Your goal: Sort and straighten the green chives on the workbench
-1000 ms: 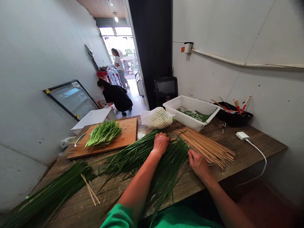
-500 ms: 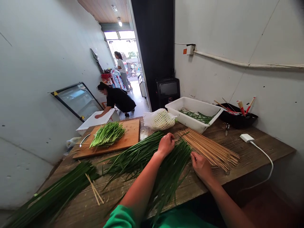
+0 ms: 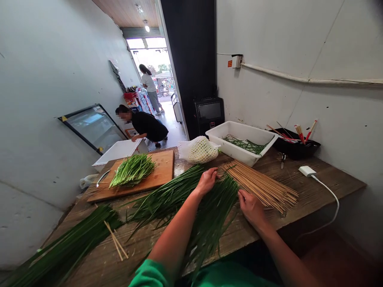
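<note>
My left hand (image 3: 207,181) is closed, its thumb and fingertips pinched together at the upper left corner of a spread bunch of garlic chives (image 3: 214,215). My right hand (image 3: 251,205) is closed too, pinching at the bunch's right edge. The long green leaves hang from between the hands toward me over the table's front edge. My fingers hide whether a stick runs through the bunch. Beside the right hand lies a fanned pile of bamboo skewers (image 3: 263,185). Under and beyond my left forearm rests another heap of chives (image 3: 170,191).
Cut green stalks (image 3: 131,169) lie on a wooden board (image 3: 164,163). Behind are a foam-netted bundle (image 3: 199,149), a white tub (image 3: 239,127) with some chives, and a black tray (image 3: 305,149). More chives (image 3: 68,239) and loose skewers (image 3: 115,241) lie left. Two people are beyond.
My hands keep nearly the same hold on the chives. The view has shifted slightly. The crouching person's arm has drawn back along the white box, and the standing person has turned.
</note>
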The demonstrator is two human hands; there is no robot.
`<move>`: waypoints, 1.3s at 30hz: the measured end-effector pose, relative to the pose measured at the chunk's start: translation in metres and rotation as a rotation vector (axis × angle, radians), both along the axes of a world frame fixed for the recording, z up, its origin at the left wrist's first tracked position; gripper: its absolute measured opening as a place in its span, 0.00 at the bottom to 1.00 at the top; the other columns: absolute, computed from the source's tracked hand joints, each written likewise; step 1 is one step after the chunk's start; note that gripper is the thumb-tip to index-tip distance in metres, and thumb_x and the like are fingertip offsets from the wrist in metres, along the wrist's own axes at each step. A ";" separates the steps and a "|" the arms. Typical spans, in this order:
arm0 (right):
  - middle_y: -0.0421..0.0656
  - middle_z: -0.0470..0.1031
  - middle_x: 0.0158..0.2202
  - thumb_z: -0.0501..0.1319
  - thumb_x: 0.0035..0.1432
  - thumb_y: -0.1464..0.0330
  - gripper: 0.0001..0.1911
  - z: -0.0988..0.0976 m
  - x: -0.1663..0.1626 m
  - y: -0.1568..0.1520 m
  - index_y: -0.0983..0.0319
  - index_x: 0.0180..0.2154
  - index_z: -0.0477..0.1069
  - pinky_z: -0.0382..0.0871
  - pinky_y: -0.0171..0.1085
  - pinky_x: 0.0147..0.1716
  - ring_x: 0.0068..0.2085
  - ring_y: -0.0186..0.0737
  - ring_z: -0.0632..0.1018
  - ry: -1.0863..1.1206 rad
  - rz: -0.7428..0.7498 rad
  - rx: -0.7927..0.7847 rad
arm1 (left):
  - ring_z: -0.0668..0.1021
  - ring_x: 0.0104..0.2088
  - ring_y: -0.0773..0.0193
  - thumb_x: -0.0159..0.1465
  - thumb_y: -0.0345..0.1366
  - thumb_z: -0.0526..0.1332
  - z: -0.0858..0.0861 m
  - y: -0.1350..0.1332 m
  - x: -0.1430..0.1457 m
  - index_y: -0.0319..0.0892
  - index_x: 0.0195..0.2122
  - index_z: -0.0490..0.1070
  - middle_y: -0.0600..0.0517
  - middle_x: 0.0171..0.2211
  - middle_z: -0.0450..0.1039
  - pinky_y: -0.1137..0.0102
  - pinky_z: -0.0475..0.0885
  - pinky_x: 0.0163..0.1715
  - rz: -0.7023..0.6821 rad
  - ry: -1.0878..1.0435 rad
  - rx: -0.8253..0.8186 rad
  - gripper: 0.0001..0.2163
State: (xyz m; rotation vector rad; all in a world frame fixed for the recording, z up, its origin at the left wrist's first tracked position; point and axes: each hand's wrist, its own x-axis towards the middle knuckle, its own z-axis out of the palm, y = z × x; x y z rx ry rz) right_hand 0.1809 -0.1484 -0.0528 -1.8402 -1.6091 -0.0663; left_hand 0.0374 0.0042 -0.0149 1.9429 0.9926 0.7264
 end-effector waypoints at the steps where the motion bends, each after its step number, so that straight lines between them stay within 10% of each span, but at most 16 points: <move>1: 0.44 0.73 0.24 0.44 0.66 0.65 0.20 0.000 0.000 0.000 0.62 0.29 0.69 0.56 0.34 0.26 0.25 0.36 0.72 0.003 -0.001 -0.005 | 0.75 0.28 0.69 0.64 0.32 0.50 -0.001 0.000 0.001 0.36 0.49 0.69 0.50 0.32 0.78 0.73 0.71 0.34 -0.002 -0.009 -0.003 0.15; 39: 0.44 0.73 0.25 0.44 0.65 0.66 0.19 0.003 0.000 -0.001 0.63 0.30 0.69 0.56 0.33 0.26 0.26 0.37 0.73 0.009 0.002 -0.036 | 0.79 0.35 0.65 0.59 0.29 0.57 -0.005 -0.015 0.012 0.35 0.37 0.78 0.49 0.32 0.80 0.69 0.72 0.43 0.108 -0.099 -0.026 0.10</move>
